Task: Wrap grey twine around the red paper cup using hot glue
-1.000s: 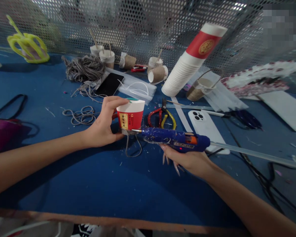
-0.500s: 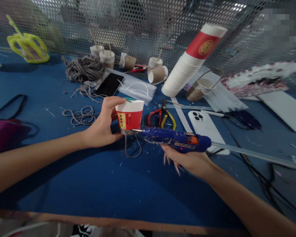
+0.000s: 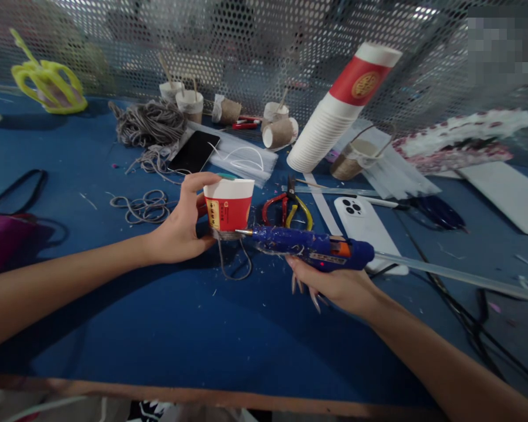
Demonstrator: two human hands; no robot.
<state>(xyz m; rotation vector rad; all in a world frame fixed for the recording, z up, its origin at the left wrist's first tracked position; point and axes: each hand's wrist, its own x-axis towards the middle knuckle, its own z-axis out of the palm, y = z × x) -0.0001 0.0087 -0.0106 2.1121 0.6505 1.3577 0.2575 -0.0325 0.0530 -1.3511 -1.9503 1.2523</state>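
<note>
My left hand (image 3: 182, 225) is closed around a red and white paper cup (image 3: 231, 205), with the fingers over the rim and the thumb low at its side. Grey cord (image 3: 235, 275) runs around the bottom of the cup and droops below it in a loop. In my right hand (image 3: 334, 287) is a blue hot glue gun (image 3: 308, 245), a clear glue stick (image 3: 444, 274) sticking out of its back. Its metal tip points left at the lower right part of the cup, close to the cord; whether it touches cannot be made out.
Behind the hands lie red-and-yellow-handled scissors (image 3: 288, 208), a white phone (image 3: 369, 234), a dark phone (image 3: 195, 152) and a grey cord bundle (image 3: 149, 124). A leaning stack of paper cups (image 3: 330, 126) and several cord-wrapped cups stand by the mesh screen (image 3: 246, 41).
The cup has shifted slightly left and turned a little, so the glue gun tip sits nearer its lower right edge. Both hands keep their grip.
</note>
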